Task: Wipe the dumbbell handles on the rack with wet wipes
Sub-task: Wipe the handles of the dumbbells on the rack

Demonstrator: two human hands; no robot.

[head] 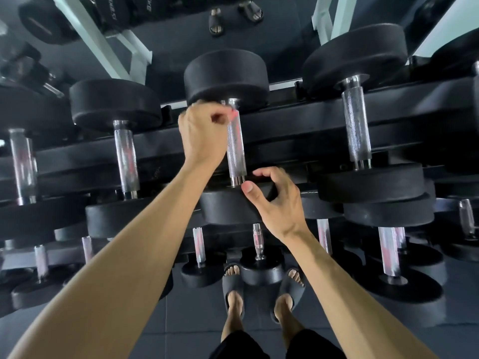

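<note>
Gym floor of dark tiles (181, 320), mirror (166, 35) at 12 o'clock behind a black tiered dumbbell rack (298, 120). Top tier holds a row of round-headed dumbbells, knurled chrome handles running front to back.

Centre dumbbell handle (236, 149): upright in view, far head (225, 76) at 12 o'clock, near head (228, 209) at 6 o'clock.

Left hand (202, 136): at 9 o'clock of the handle's far end, fingers curled in toward the bar. Whether it pinches a wipe or the bar itself cannot be told; no wipe can be made out.

Right hand (277, 200): at 5 o'clock of the handle's near end, fingers loosely bent, thumb and fingertips resting on the rim of the near head, enclosing nothing.

Neighbouring handles at 9 o'clock (127, 156) and 3 o'clock (355, 125), untouched. Lower tiers carry smaller dumbbells (260, 265). Person's feet in dark slides (233, 288) at 6 o'clock, just beside the rack's base.
</note>
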